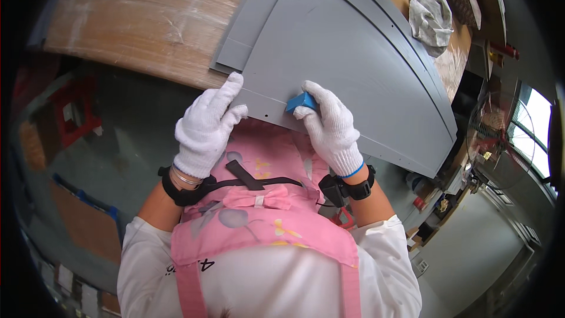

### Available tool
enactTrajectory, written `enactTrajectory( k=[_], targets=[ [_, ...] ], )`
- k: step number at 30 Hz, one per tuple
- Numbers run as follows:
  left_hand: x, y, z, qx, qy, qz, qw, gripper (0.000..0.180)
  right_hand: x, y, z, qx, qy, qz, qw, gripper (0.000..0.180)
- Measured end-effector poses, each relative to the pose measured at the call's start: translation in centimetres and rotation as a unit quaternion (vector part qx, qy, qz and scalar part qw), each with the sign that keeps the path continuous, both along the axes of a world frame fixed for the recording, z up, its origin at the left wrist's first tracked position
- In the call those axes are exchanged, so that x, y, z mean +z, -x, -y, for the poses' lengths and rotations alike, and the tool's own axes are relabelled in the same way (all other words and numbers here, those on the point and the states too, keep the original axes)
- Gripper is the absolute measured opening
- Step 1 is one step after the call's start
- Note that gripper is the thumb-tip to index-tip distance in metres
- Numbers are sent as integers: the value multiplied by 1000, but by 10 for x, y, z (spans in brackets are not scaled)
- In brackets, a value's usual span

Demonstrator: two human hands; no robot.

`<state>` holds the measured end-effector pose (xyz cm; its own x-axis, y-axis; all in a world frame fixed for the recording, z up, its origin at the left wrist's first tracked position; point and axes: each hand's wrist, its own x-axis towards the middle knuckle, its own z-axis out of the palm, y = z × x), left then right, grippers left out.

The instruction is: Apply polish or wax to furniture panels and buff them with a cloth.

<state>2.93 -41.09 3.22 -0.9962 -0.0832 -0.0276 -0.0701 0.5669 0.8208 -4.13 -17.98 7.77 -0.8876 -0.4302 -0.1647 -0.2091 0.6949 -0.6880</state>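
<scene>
A large flat grey panel (329,53) lies on the wooden table and juts out over its near edge toward me. My right hand (332,126), in a white knit glove, pinches a small blue block (301,103) between thumb and fingers. That block rests on the panel close to its near edge; its exact kind cannot be made out. My left hand (206,123), gloved the same way, is at the panel's near left corner. Its fingers are stretched out with the thumb apart, and nothing shows between them. Whether its fingertips touch the panel is unclear.
Shiny film seems to cover the wooden table (147,23). Crumpled white cloth (432,15) lies on it beyond the panel's right side. A red stand (75,112) and a brown board (88,215) are on the left, with a fan (500,123) at right.
</scene>
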Motion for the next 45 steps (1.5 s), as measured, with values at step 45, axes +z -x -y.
enactTrajectory(
  k=[45],
  targets=[
    [2,0,1,-11,25,-1,1000,62,10,-3,-72,42,-77,-65,994,41]
  ],
)
